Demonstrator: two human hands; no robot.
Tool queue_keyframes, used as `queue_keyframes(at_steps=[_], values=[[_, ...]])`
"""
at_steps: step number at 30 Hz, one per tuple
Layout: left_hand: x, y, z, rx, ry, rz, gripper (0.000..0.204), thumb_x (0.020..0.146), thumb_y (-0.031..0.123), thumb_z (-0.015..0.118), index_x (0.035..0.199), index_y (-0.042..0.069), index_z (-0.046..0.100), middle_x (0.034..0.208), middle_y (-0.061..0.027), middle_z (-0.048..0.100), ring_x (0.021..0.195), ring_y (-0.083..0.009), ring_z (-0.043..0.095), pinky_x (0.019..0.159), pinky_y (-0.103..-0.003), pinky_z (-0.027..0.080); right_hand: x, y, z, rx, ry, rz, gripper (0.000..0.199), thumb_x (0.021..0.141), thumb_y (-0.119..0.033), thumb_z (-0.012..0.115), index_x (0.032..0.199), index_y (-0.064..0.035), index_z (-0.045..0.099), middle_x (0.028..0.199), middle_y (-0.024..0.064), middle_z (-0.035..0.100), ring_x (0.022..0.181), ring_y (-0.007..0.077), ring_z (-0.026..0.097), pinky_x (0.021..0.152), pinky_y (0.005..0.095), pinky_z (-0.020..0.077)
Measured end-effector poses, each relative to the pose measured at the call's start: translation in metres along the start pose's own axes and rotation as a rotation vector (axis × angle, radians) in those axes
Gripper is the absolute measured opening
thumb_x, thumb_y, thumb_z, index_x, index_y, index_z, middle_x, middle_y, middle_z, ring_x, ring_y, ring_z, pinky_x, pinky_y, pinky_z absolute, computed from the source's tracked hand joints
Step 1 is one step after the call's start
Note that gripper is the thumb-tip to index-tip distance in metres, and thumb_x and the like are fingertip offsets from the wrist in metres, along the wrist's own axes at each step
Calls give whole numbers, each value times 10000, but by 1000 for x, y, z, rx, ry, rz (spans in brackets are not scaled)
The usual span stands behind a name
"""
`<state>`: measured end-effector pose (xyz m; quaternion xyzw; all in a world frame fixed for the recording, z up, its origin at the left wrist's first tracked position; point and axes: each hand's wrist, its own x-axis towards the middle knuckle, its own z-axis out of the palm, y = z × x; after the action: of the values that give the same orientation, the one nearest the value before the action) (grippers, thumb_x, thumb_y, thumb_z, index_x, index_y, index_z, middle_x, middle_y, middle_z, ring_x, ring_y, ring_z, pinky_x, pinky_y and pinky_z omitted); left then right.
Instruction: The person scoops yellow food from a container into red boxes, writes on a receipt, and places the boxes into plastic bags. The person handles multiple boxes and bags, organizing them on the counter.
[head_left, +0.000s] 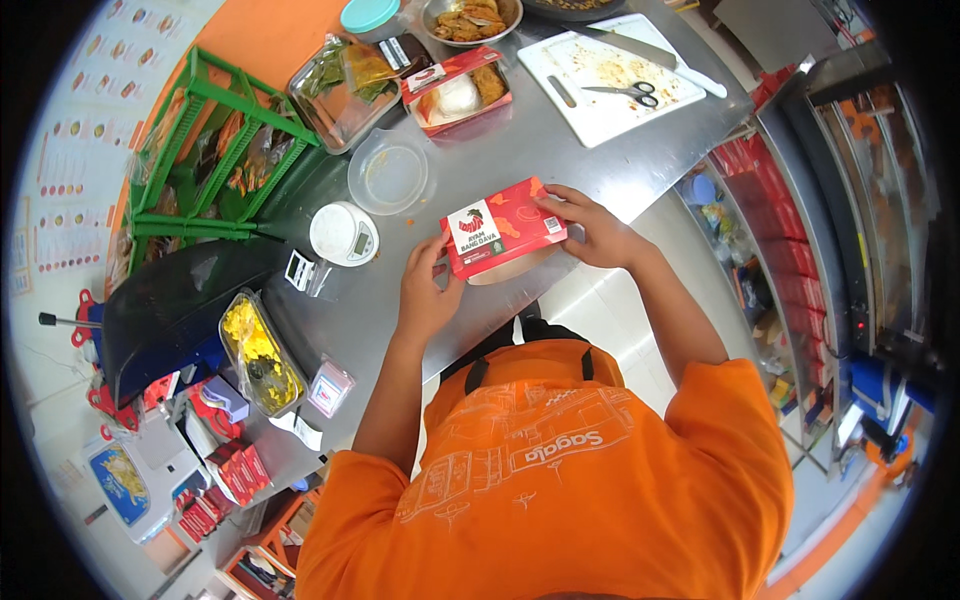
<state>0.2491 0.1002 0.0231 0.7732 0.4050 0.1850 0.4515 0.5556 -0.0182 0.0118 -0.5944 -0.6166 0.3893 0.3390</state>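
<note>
A red cardboard food box (505,232) with a white label patch is held at the near edge of the steel table. My left hand (430,285) grips its left side, thumb and fingers closed on the edge. Around its right side my right hand (598,228) is closed, with fingers over the top corner. A pale brown inner face shows along the box's near side; its inside is hidden. Beyond it stands an open red food box (447,120) holding white rice and a browned piece of food. A round clear plastic lid (386,175) lies left of that.
On the white cutting board (590,110) are black-handled scissors (640,95) and a large knife (650,52). A white kitchen scale (335,232), a tray of yellow food (258,345) and a green rack (205,150) stand left. Fried pieces fill a metal bowl (465,32). Shelves (740,225) stand right.
</note>
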Motion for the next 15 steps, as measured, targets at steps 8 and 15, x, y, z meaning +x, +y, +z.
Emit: queue_keyframes(at_steps=[8, 15], values=[[23, -2, -10, -105, 16, -171, 584, 968, 108, 673, 1499, -3, 456, 1350, -158, 647, 1127, -212, 672, 946, -326, 547, 17, -8, -7, 11, 299, 198, 356, 1076, -214, 513, 1395, -82, 598, 1298, 168, 660, 1103, 310, 665, 893, 367, 544], [29, 0, -21, -138, -237, -237, 669, 948, 118, 685, 1545, 18, 400, 1344, -190, 649, 1088, -208, 689, 929, -334, 551, 11, -9, 8, 97, 183, 299, 386, 1021, -85, 574, 1401, -39, 524, 1309, 192, 647, 1227, 299, 637, 1031, 382, 522]])
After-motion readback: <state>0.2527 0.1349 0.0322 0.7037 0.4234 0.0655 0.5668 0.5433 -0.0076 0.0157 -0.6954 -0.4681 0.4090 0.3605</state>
